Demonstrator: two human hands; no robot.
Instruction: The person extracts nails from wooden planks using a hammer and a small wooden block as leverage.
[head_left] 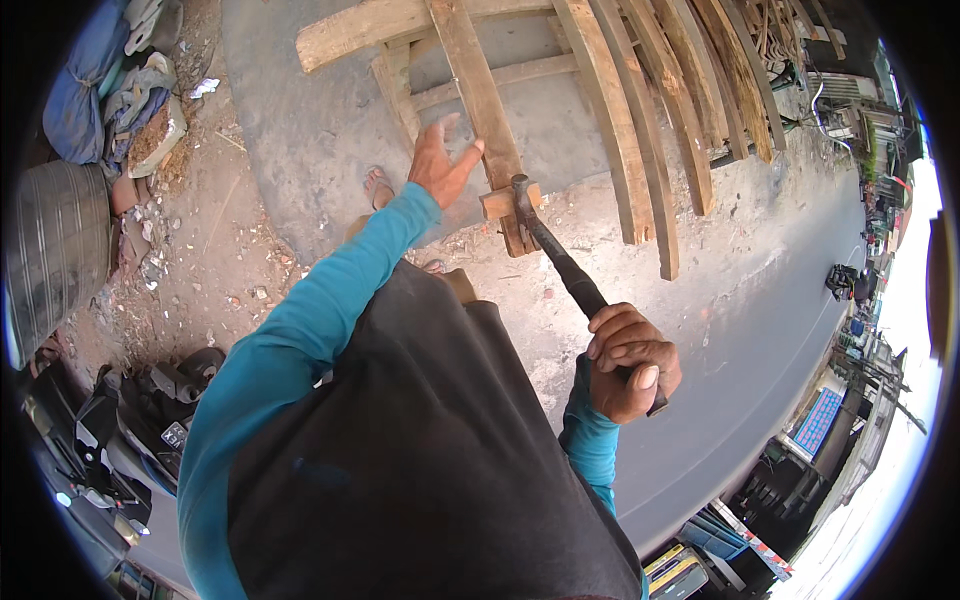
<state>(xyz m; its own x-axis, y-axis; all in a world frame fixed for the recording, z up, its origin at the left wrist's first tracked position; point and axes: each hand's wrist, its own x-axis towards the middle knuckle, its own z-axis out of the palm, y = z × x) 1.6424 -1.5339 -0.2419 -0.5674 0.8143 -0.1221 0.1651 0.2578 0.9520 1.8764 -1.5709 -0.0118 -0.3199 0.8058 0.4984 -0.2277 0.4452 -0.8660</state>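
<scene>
My right hand (632, 362) is wrapped round the dark grip of a hammer (552, 245). The hammer's head lies against a short wooden block (497, 203), which sits across the near end of a long wooden plank (478, 95). Beside that plank, on its left, my left hand (440, 165) hovers with thumb and fingers apart, holding nothing. The thumb tip comes close to the plank's edge; whether it touches I cannot tell. Whether a nail is in the block is too small to see.
Several more planks (615, 120) lie side by side to the right, on a wooden frame with a thick crossbeam (350, 35). A motorcycle (150, 420) stands at the lower left, below a large ribbed grey object (58, 250). Rubble and scraps litter the ground (215, 240). A road (740, 370) runs along the right.
</scene>
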